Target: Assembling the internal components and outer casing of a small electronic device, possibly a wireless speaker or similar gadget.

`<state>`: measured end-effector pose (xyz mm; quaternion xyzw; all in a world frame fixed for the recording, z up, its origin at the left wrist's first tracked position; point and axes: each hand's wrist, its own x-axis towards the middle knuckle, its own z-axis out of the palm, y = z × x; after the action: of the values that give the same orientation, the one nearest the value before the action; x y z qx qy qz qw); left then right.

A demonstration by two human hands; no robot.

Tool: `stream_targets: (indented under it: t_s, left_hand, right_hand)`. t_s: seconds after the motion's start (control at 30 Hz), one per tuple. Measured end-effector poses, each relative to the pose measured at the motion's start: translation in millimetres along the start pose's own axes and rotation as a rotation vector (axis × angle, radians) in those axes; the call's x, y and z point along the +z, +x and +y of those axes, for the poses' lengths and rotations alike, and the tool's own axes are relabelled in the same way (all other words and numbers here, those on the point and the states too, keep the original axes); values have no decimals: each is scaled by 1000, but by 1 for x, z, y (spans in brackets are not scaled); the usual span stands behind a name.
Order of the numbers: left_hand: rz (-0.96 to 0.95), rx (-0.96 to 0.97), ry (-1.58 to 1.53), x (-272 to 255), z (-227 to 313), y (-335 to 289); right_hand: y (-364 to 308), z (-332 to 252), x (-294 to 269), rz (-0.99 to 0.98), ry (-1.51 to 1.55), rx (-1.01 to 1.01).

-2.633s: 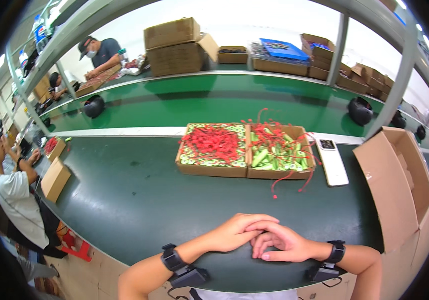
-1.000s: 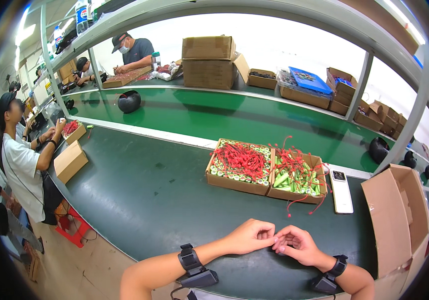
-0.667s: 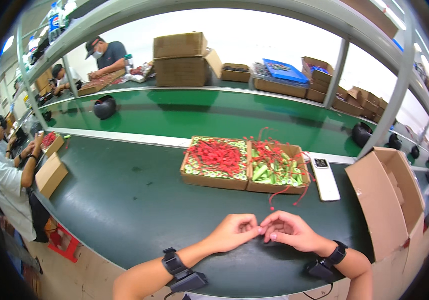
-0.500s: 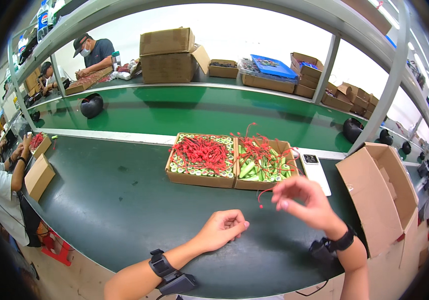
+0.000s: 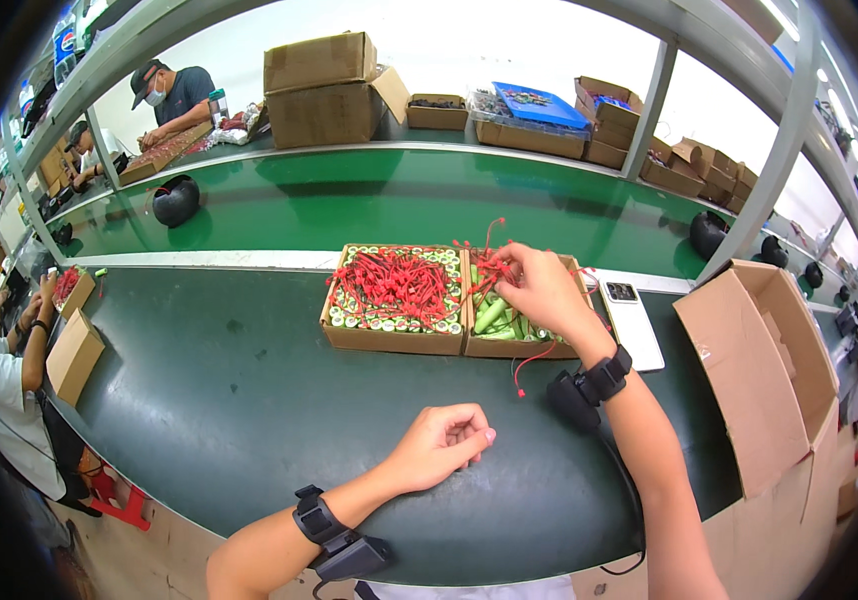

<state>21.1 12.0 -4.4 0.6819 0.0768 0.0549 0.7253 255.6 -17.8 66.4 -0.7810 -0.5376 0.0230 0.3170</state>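
Moved since half a second ago: right hand (image 5: 546,293), from the air just on the near side of the wire box (image 5: 511,348) to inside it, fingertips among the red leads (image 5: 486,270). Left hand (image 5: 441,446), unmoved, on the table near-left of the wire box.

Hands: right, thumb and fingers bent together at the leads; whether they pinch one, cannot tell. Left, fingers loosely curled, thumb alongside; whether anything lies within, cannot tell.

Hidden or cut off: part of the wire box's green cylinders (image 5: 493,318), under right hand and wrist; a seated person (image 5: 9,420), far left of the wire box, cropped by the dark rim; the inside of the tall carton, partly shaded.

Surface and room: dark table (image 5: 249,390) under the wire box; green belt (image 5: 369,215) beyond it; pale wall (image 5: 509,50) farthest back.

Around: packed box (image 5: 389,340), touching the wire box's left side, upright green cylinders beneath heaped red leads; white phone (image 5: 637,332), just right of it; tall open carton (image 5: 739,370), farther right; metal post (image 5: 787,140), behind right; stacked cartons (image 5: 319,110) and blue tray (image 5: 539,105), beyond the belt.
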Motion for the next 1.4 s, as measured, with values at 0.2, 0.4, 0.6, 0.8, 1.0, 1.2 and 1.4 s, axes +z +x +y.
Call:
stream_targets:
  t_s: [0.2, 0.4, 0.6, 0.8, 1.0, 1.2, 1.4]
  left_hand:
    - [64, 24, -71, 3, 4, -1]
    - [32, -35, -18, -2, 12, -6]
    - [42, -22, -1, 1, 11, -7]
    - [37, -22, 22, 2, 12, -7]
    - [48, -22, 39, 3, 12, -6]
    - [46, -38, 52, 3, 16, -7]
    - [79, 26, 47, 5, 12, -5]
  right_hand:
    - [7, 24, -14, -54, 390, -4]
    - [2, 12, -41, 123, 241, -2]
    - [5, 22, -42, -84, 666, 1]
    - [2, 21, -48, -119, 639, 50]
    - [1, 19, -44, 92, 152, -32]
    - [4, 18, -48, 222, 203, -174]
    - [6, 14, -47, 370, 402, -232]
